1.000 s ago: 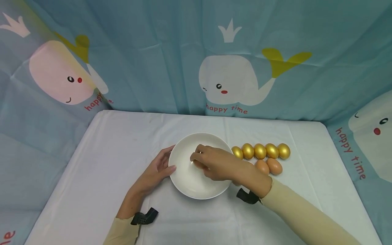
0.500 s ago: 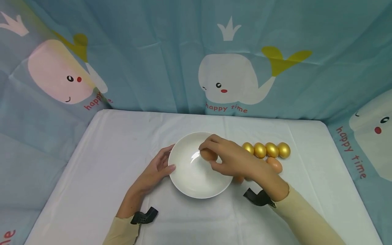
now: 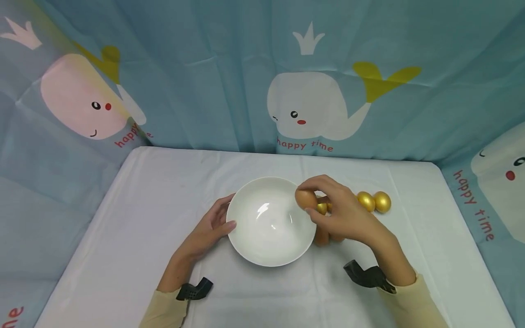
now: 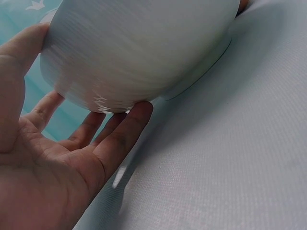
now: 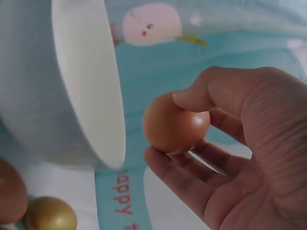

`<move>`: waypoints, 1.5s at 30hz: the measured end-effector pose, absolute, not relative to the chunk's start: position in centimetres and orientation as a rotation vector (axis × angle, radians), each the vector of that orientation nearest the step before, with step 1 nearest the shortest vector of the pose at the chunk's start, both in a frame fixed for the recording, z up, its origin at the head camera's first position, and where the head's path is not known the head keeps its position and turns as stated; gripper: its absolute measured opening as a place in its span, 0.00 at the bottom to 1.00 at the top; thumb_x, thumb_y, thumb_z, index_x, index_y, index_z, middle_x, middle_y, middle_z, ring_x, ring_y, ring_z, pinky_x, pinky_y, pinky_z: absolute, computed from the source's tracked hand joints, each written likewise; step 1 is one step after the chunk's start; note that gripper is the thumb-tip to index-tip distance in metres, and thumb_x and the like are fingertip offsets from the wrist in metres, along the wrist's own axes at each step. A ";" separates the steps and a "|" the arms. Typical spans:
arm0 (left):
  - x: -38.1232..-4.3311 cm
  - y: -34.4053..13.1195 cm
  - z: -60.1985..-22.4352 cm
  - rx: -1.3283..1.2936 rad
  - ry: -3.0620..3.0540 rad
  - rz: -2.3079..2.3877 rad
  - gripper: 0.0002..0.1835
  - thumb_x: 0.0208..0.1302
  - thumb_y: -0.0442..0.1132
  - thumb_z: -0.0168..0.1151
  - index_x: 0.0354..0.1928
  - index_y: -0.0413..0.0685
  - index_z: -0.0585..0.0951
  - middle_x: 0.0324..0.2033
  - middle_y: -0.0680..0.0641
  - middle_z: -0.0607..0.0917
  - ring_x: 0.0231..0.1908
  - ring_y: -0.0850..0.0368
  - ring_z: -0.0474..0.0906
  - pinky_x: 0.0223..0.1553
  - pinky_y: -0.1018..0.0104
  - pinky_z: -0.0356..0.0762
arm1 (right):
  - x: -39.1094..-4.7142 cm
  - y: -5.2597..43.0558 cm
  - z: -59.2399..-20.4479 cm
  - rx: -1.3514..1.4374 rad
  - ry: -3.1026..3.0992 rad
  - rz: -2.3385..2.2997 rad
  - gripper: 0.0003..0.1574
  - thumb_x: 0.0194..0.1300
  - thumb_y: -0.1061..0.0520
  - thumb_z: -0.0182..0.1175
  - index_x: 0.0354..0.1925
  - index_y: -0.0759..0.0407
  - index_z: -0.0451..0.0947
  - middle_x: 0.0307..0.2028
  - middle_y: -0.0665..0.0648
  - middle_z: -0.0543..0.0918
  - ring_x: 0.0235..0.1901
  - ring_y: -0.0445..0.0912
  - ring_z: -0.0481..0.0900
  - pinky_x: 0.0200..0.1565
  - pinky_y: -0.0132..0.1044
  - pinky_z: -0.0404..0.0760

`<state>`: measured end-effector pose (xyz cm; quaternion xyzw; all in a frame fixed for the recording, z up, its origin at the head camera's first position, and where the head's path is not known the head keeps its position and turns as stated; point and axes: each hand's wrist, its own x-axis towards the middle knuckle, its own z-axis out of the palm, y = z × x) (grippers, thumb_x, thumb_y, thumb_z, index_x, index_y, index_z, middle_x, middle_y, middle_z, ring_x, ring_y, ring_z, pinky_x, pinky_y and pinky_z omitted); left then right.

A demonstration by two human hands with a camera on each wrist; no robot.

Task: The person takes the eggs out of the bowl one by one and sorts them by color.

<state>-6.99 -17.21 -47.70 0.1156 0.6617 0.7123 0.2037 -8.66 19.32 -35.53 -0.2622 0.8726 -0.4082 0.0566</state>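
Note:
A white bowl (image 3: 262, 246) stands on the table, with light glinting on its bare inner surface. My left hand (image 3: 210, 228) holds it at the left side: the thumb lies at the rim and the fingers press on the outer wall (image 4: 139, 52), as the left wrist view shows. Over the bowl's right rim, my right hand (image 3: 348, 212) pinches a brown egg (image 3: 306, 199) between thumb and fingers. In the right wrist view this egg (image 5: 172, 125) looks whole and is apart from the bowl.
Gold eggs (image 3: 382, 202) lie in a row right of the bowl, partly hidden by my right hand. Brown eggs (image 3: 321, 237) lie close to the bowl's right side. A white cloth (image 3: 164, 182) covers the table; a blue whale-print curtain (image 3: 229, 91) hangs behind.
My right hand has moved from inside the bowl to the right and over its rim, carrying the brown egg out. My left hand and the bowl have stayed in place.

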 end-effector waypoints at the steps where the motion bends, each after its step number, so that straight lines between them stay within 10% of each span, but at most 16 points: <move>1: -7.0 -17.2 -47.7 0.324 1.847 1.986 0.41 0.74 0.33 0.64 0.82 0.57 0.58 0.82 0.43 0.60 0.72 0.67 0.73 0.64 0.70 0.81 | -8.5 19.7 -35.7 -0.767 2.652 -1.253 0.28 0.68 0.64 0.68 0.62 0.43 0.78 0.61 0.45 0.81 0.57 0.40 0.81 0.56 0.40 0.89; 18: -6.9 -17.1 -47.9 0.335 1.829 2.001 0.41 0.74 0.33 0.63 0.83 0.55 0.57 0.83 0.41 0.58 0.73 0.67 0.73 0.65 0.71 0.81 | -5.6 25.8 -38.0 -0.498 2.832 -1.361 0.30 0.66 0.64 0.73 0.63 0.49 0.79 0.60 0.51 0.82 0.59 0.30 0.74 0.55 0.16 0.80; 25: -7.1 -17.1 -47.9 0.351 1.828 2.007 0.41 0.74 0.32 0.63 0.83 0.54 0.57 0.83 0.41 0.58 0.73 0.67 0.72 0.65 0.71 0.81 | -4.5 28.3 -38.9 -0.451 2.925 -1.351 0.35 0.64 0.67 0.73 0.66 0.53 0.78 0.61 0.52 0.81 0.58 0.24 0.75 0.53 0.13 0.79; 35: -7.0 -17.2 -48.1 0.363 1.837 2.000 0.40 0.74 0.31 0.62 0.83 0.53 0.57 0.82 0.40 0.58 0.72 0.66 0.73 0.64 0.71 0.82 | -3.5 31.6 -40.8 -0.294 2.978 -1.385 0.37 0.63 0.67 0.74 0.68 0.58 0.75 0.62 0.28 0.73 0.59 0.21 0.73 0.51 0.10 0.77; 45: -7.1 -17.3 -48.1 0.360 1.853 1.985 0.40 0.75 0.32 0.62 0.82 0.57 0.58 0.82 0.42 0.60 0.73 0.66 0.73 0.65 0.70 0.81 | -3.5 33.2 -41.8 -0.177 3.041 -1.294 0.36 0.65 0.64 0.74 0.68 0.61 0.75 0.62 0.37 0.74 0.57 0.16 0.68 0.49 0.08 0.75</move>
